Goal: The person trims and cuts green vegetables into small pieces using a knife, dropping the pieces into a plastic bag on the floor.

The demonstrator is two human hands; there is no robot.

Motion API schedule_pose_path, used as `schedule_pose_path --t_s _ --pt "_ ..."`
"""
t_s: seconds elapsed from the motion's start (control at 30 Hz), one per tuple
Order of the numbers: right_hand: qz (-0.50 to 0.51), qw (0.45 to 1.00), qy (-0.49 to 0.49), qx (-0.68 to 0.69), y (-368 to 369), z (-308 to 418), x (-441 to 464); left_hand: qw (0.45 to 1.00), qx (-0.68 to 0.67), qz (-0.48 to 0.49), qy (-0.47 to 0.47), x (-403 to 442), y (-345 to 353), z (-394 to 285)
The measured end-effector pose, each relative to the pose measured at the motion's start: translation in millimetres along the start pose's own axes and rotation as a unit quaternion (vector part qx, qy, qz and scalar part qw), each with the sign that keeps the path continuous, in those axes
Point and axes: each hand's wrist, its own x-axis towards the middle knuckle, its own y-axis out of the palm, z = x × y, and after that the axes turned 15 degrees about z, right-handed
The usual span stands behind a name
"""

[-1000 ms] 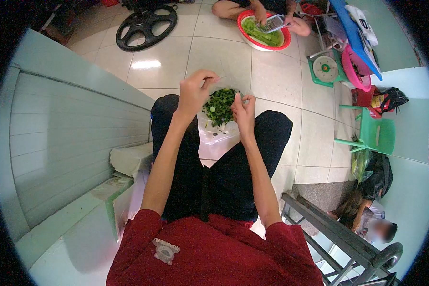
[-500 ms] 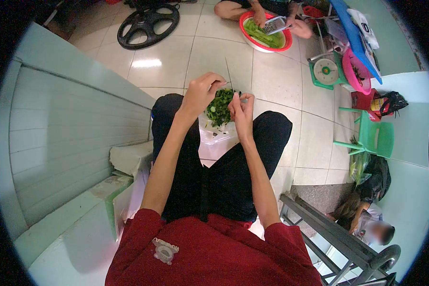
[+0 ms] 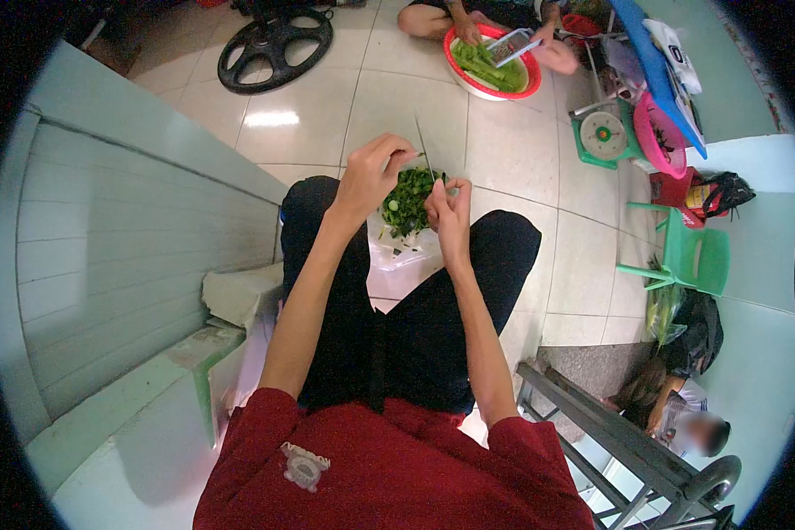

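My left hand is closed in a pinch above the chopped greens, its fingertips beside a long thin strip. What it pinches is too small to name. My right hand is closed on the lower end of that strip, which points up and away; whether it is a blade or a stem cannot be made out. Under both hands, chopped dark green leaves lie heaped on a clear plastic bag between the knees.
Another person's hands hold a grater-like tool over a red-rimmed basin of green vegetables. A black wheel-shaped base stands ahead left. At right are a scale, a pink basin, a green chair and a metal rail.
My left hand has moved slightly right, closer to my right hand. The thin strip now stands out upward from my right hand. The other person's hands and tool have shifted slightly.
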Motion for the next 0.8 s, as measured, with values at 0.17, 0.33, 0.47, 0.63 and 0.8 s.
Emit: schedule_pose_path --t_s 0.17,0.33,0.47,0.63,0.8 --pt "-0.005 1.000 0.024 0.013 2 4 -8 1.000 -0.022 -0.014 -0.003 -1 1 3" --pt "0.042 0.993 0.090 0.068 -1 12 -18 1.000 -0.019 -0.012 0.003 -1 0 4" --pt "0.055 0.979 0.132 0.143 -1 10 -31 1.000 -0.006 -0.011 -0.003 -1 0 3" --pt "0.054 0.971 0.130 0.192 -1 6 -38 1.000 -0.016 -0.013 0.008 -1 4 3" --pt "0.065 0.966 0.137 0.208 0 7 -48 1.000 -0.013 -0.021 0.015 0 4 1"
